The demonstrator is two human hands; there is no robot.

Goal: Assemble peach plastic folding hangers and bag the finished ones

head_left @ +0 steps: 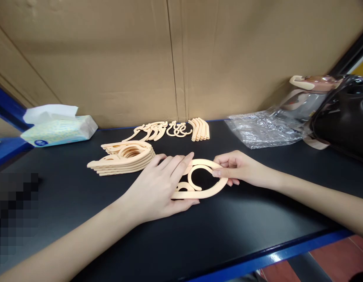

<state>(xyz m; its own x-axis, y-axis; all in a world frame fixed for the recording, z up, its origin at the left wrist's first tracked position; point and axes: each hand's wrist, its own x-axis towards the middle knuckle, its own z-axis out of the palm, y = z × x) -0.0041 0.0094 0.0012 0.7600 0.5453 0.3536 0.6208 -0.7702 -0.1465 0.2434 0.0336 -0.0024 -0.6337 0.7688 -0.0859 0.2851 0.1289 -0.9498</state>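
Hanger [213, 192], pale peach plastic, held in both hands near the middle of a black desk [242, 235]; whether it touches the surface cannot be told. Left hand [163, 184]: palm down over the left end, fingers across the far side, thumb along the near edge; grip closed over the hanger, hiding that end. Right hand [232, 168]: thumb on top of the rounded right end, fingers bent about its outer side; grip closed to a pinch on the rim. A curved hook [190, 178] lies inside the frame. Just beyond the left hand, a stack [125, 162] of like hangers; toward the far edge, loose curved arms [160, 131], small hooks [179, 129] and short tubes [201, 129]. Note on handling: the left hand is best kept broad and steady while the right works only at the rim, with even pressure, since thin plastic may bend or slip if twisted. Raising the left fingers slightly should expose the covered end for checking.
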